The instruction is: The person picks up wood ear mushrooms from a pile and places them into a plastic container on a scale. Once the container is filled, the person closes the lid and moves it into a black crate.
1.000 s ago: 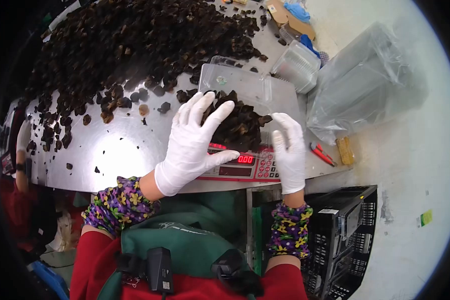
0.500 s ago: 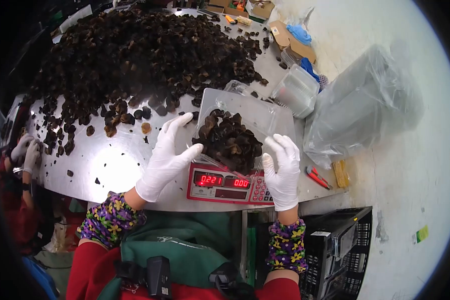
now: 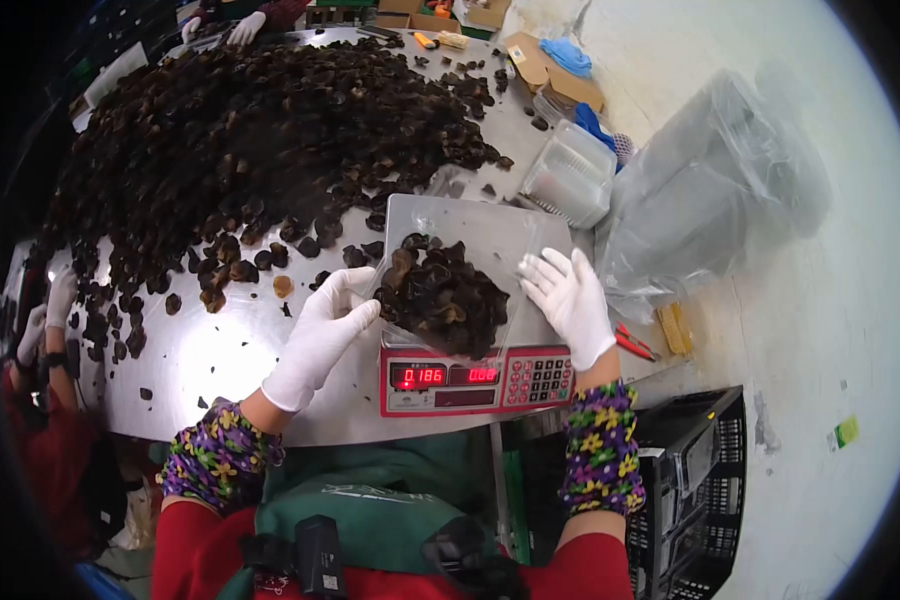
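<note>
Your left hand [image 3: 322, 340], in a white glove, has its fingers bent and its tips at the left edge of the clear plastic box [image 3: 515, 300]; whether they pinch that edge, you cannot tell from here. Your right hand [image 3: 568, 300] is spread, palm turned toward the box and fingers reaching to its right side, apparently gripping nothing. With one hand on each flank, the box looks guarded from both sides.

The box sits over the red scale [image 3: 460, 397], behind its displays, presumably so the platform can bear it. It holds a loose heap of dark mushroom pieces [image 3: 445, 300], gathered toward your side. The scale stands at your edge of the bench [image 3: 235, 340], its display facing you, likely for easy reading: 0.186 on the left window.

Beyond, a broad mushroom pile [image 3: 260, 145] covers much of the bench, within reach of you and others. Stacked clear containers [image 3: 570, 175] stand to the right, near a large plastic bag [image 3: 710, 200]. Co-workers' gloved hands show at the far left [image 3: 60, 298] and the far edge.
</note>
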`<state>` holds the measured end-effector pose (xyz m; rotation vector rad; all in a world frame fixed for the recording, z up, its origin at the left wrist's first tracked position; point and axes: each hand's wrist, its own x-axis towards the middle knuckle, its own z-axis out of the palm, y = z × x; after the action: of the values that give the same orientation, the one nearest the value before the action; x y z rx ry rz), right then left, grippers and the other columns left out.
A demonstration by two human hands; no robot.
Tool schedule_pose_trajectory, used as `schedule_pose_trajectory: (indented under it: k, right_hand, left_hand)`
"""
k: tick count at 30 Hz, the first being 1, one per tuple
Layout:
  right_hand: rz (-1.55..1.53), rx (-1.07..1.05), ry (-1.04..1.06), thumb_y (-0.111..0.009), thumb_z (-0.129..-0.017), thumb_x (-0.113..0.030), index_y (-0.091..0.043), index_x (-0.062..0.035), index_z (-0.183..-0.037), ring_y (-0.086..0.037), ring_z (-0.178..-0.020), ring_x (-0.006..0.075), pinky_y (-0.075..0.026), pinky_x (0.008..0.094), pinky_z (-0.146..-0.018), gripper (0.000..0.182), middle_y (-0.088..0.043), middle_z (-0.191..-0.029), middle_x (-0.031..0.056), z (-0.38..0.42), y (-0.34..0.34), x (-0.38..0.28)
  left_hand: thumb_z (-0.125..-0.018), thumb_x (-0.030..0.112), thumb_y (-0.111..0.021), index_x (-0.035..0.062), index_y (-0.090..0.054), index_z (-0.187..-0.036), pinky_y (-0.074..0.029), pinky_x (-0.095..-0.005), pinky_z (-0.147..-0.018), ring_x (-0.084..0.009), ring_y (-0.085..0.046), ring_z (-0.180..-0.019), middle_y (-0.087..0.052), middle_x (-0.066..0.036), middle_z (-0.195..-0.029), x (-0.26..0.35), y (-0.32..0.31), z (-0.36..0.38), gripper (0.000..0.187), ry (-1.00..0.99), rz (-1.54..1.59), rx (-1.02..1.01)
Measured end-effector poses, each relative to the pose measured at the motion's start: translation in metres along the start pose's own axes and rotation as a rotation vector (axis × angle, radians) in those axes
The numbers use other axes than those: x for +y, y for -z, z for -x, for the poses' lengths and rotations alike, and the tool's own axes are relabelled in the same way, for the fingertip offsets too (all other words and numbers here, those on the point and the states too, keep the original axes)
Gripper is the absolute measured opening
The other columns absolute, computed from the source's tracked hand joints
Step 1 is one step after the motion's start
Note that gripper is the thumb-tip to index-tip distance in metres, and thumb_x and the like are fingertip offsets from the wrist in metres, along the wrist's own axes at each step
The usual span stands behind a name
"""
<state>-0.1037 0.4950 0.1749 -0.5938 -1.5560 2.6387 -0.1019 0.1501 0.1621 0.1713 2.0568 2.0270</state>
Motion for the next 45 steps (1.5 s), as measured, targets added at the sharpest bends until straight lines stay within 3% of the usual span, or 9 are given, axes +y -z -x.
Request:
schedule_pose_trajectory:
  k: [7,9,14,19,21,26,31,41,45]
  right_hand:
    - [0.125,-0.082,0.134,-0.039,-0.108,-0.052,-0.069,-0.0027,-0.119,-0.058,-0.112,0.0229,-0.042,0.0410,-0.105,0.059,-0.065,-0.122,0.0078,0.040,-0.034,-0.019]
    - [0.918,-0.131,0.668,-0.046,-0.109,-0.041,-0.072,-0.0012,-0.115,-0.055,-0.119,0.0225,-0.042,0.0381,-0.105,0.048,-0.065,-0.121,0.0101,0.085,-0.048,-0.014]
    - [0.990,-0.017,0.645,-0.064,-0.099,-0.011,-0.072,-0.0067,-0.110,-0.052,-0.123,0.0239,-0.043,0.0349,-0.103,0.014,-0.053,-0.134,0.0135,0.126,-0.045,0.038]
    - [1.039,0.089,0.736,-0.069,-0.094,-0.010,-0.066,-0.0056,-0.114,-0.046,-0.132,0.0305,-0.037,0.0402,-0.110,0.021,-0.050,-0.135,0.0168,0.132,-0.044,0.063]
    - [0.948,0.160,0.814,-0.069,-0.093,-0.009,-0.060,-0.0045,-0.124,-0.054,-0.123,0.0266,-0.045,0.0376,-0.100,0.032,-0.054,-0.129,0.0149,0.125,-0.045,0.073]
    - [0.356,-0.026,-0.074,-0.063,-0.099,-0.025,-0.058,-0.0030,-0.119,-0.062,-0.063,0.0131,-0.054,0.0261,-0.056,0.030,-0.069,-0.088,0.0088,0.107,-0.031,0.070]
    - [0.266,-0.038,0.039,-0.061,-0.094,-0.008,-0.051,-0.0044,-0.097,-0.064,-0.069,0.0173,-0.056,0.0317,-0.056,0.011,-0.064,-0.084,0.0095,0.088,-0.031,0.076]
    - [0.848,0.152,0.541,-0.057,-0.095,-0.005,-0.050,-0.0044,-0.098,-0.062,-0.077,0.0164,-0.051,0.0338,-0.072,0.008,-0.061,-0.082,0.0050,0.166,-0.024,0.039]
    - [-0.029,0.083,0.581,-0.073,-0.096,-0.028,-0.043,-0.0107,-0.141,-0.059,-0.111,0.0168,-0.052,0.0339,-0.090,0.057,-0.055,-0.126,0.0036,0.199,-0.016,0.035]
  left_hand:
    - [-0.101,0.012,-0.062,0.0044,-0.052,-0.137,-0.049,-0.0247,-0.068,-0.0077,-0.057,-0.072,-0.061,0.000,-0.084,0.021,0.003,-0.001,0.039,0.309,0.321,-0.120]
    - [-0.101,0.013,-0.061,0.0045,-0.050,-0.140,-0.049,-0.0252,-0.069,-0.0087,-0.058,-0.074,-0.061,0.000,-0.085,0.024,0.006,0.007,0.041,0.296,0.315,-0.129]
    - [-0.104,0.024,-0.055,0.0075,-0.044,-0.146,-0.051,-0.0283,-0.075,-0.0135,-0.062,-0.080,-0.063,-0.003,-0.094,-0.004,-0.005,0.013,0.046,-0.049,0.052,-0.119]
    - [-0.103,0.022,-0.058,0.0112,-0.050,-0.143,-0.051,-0.0291,-0.073,-0.0132,-0.062,-0.080,-0.063,-0.001,-0.095,0.001,0.005,0.002,0.042,0.266,0.505,-0.121]
    - [-0.103,0.024,-0.058,0.0127,-0.054,-0.139,-0.052,-0.0298,-0.071,-0.0127,-0.062,-0.080,-0.063,0.000,-0.095,0.002,0.001,0.003,0.037,0.227,0.343,-0.109]
    - [-0.100,0.020,-0.057,0.0174,-0.060,-0.115,-0.049,-0.0259,-0.070,-0.0109,-0.061,-0.082,-0.063,0.002,-0.096,-0.065,0.057,-0.049,0.015,0.356,0.452,-0.244]
    - [-0.100,0.017,-0.059,0.0162,-0.057,-0.112,-0.046,-0.0199,-0.066,-0.0058,-0.057,-0.075,-0.062,0.003,-0.091,-0.042,0.058,-0.046,0.013,0.305,0.322,-0.519]
    - [-0.098,0.005,-0.062,0.0091,-0.049,-0.123,-0.043,-0.0214,-0.067,-0.0079,-0.054,-0.076,-0.060,0.001,-0.095,-0.003,-0.009,0.037,0.028,-0.111,-0.033,-0.314]
    - [-0.101,0.005,-0.059,0.0073,-0.048,-0.122,-0.047,-0.0236,-0.072,-0.0087,-0.055,-0.077,-0.050,0.002,-0.092,0.027,-0.074,0.068,0.024,-0.161,0.284,-0.372]
